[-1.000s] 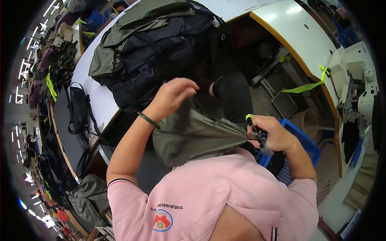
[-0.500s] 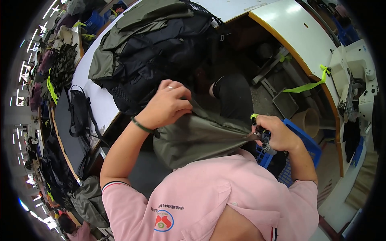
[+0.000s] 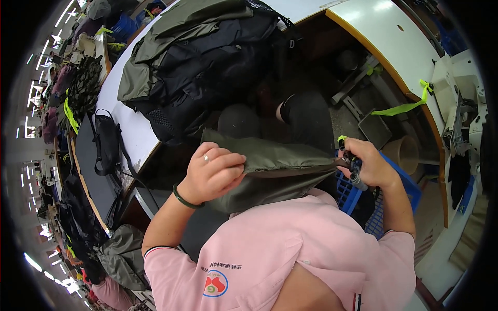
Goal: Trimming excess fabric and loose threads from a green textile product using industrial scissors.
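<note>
A piece of olive-green fabric (image 3: pixel 290 155) is stretched between my hands, above my lap, with a seam or folded edge running along it. My left hand (image 3: pixel 215 171) pinches that edge at its left end, fingers curled over the cloth. The fabric's right end comes to a point at my right hand (image 3: pixel 371 160). This hand is closed around a small dark hand tool (image 3: pixel 355 173) with a yellow-green tie and a greyish end; its exact kind is not clear. Whether my right fingers also grip the cloth is hidden.
A heap of black and olive bags (image 3: pixel 207 67) covers the white table (image 3: pixel 132 137) ahead. A blue plastic crate (image 3: pixel 399 176) and a beige bin (image 3: pixel 403 155) stand at the right, below a sewing machine (image 3: pixel 461 98). A black pouch with straps (image 3: pixel 106 142) lies at the left.
My left hand has shifted down and regripped the fabric, which now lies flatter with its seam edge pulled straight. My right hand, still holding the tool, moved slightly right and up.
</note>
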Motion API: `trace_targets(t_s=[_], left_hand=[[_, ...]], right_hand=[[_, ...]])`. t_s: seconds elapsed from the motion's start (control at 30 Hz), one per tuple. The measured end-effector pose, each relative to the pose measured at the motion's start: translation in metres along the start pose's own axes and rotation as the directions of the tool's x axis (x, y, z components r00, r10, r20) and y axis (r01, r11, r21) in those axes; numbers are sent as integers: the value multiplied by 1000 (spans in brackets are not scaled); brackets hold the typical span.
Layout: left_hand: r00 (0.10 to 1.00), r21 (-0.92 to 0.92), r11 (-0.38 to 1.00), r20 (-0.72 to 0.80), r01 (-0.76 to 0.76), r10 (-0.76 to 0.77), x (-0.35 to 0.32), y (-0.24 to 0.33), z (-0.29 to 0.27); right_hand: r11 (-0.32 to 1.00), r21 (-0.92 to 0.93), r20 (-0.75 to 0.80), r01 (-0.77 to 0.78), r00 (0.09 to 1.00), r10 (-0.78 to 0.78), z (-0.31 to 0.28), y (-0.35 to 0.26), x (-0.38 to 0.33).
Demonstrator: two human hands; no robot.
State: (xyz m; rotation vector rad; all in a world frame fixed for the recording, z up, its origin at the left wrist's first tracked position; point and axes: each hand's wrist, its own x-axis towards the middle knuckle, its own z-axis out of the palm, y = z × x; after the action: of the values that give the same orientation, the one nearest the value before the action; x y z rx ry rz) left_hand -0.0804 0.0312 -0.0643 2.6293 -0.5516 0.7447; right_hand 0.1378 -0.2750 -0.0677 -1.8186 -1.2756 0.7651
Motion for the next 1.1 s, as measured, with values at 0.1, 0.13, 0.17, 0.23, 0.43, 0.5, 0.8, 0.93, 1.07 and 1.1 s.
trace_targets(t_s=[0.1, 0.13, 0.17, 0.23, 0.43, 0.5, 0.8, 0.93, 1.07, 1.1], left_hand=[[938, -452, 821, 170, 348, -303, 0, 1, 4], [837, -665, 524, 320, 532, -443, 1, 0, 5], [770, -704, 354, 445, 616, -457, -2, -4, 7], [696, -750, 105, 540, 653, -474, -4, -5, 15], [529, -671, -447, 742, 591, -412, -6, -5, 32], [489, -630, -564, 775, 535, -401, -11, -6, 38], [479, -570, -720, 797, 395, -368, -15, -7, 43], [498, -588, -719, 780, 372, -380, -16, -6, 47], [503, -600, -726, 766, 335, -401, -14, -4, 48], [500, -595, -733, 769, 329, -400, -14, -4, 48]], right_hand=[[1000, 18, -63, -14, 998, 15, 5, 5, 1], [999, 19, -68, -39, 997, 41, 6, 6, 1], [998, 22, -70, -60, 996, 61, 6, 6, 2], [998, -8, -42, -55, 998, 55, 6, 7, 4], [995, -17, -54, -98, 994, 97, 12, 20, 8], [996, -46, -64, -76, 995, 73, 12, 19, 11], [824, -553, -149, 124, 958, -244, 16, -6, 33], [706, -686, -126, 177, 927, -354, 19, -15, 45], [653, -726, -82, 215, 916, -393, 18, -20, 52], [652, -727, -79, 217, 916, -394, 19, -20, 52]])
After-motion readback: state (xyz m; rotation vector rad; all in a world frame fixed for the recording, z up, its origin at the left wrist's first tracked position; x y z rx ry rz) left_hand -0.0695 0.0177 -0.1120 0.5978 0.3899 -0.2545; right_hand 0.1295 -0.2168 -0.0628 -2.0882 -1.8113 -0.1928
